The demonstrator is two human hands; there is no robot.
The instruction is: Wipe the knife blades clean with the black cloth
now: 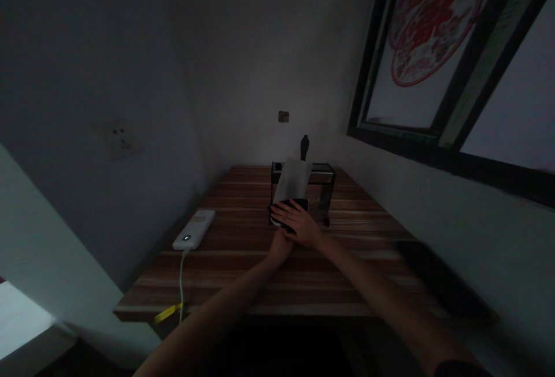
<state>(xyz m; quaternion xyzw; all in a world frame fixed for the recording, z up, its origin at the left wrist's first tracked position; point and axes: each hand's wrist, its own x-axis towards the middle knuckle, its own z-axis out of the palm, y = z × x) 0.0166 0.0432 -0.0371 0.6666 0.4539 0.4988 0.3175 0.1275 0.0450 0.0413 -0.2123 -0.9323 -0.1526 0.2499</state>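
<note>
Light: I see a very dim room, so small details are hard for me to read.
Right hand point(299, 222): I see it lying flat, palm down, fingers spread, on top of a dark object point(289, 215) at the far middle of the tabletop point(243, 273).
Left hand point(278, 248): I see it just near of the right hand, partly tucked under the right wrist and touching it; I cannot tell whether its fingers are apart or curled, or whether they grip anything.
Dark object: it sits at the near foot of a black metal rack point(323, 183); I cannot make out what it is.
White sheet point(292, 180): it leans tilted against the rack, rising from just behind the right hand's fingertips.
Black handle point(304, 147): it stands upright behind the rack, against the far wall.
Power bank point(194, 229): white, flat on the left part of the tabletop, well apart from both hands, with a small lit display.
Cable point(181, 284): it runs from the power bank toward me over the near edge, ending by a yellow tag point(168, 313).
Window point(455, 65): on the right wall, with a round red paper decoration point(433, 18) on the pane.
Wall socket point(120, 139): on the left wall, above the tabletop.
</note>
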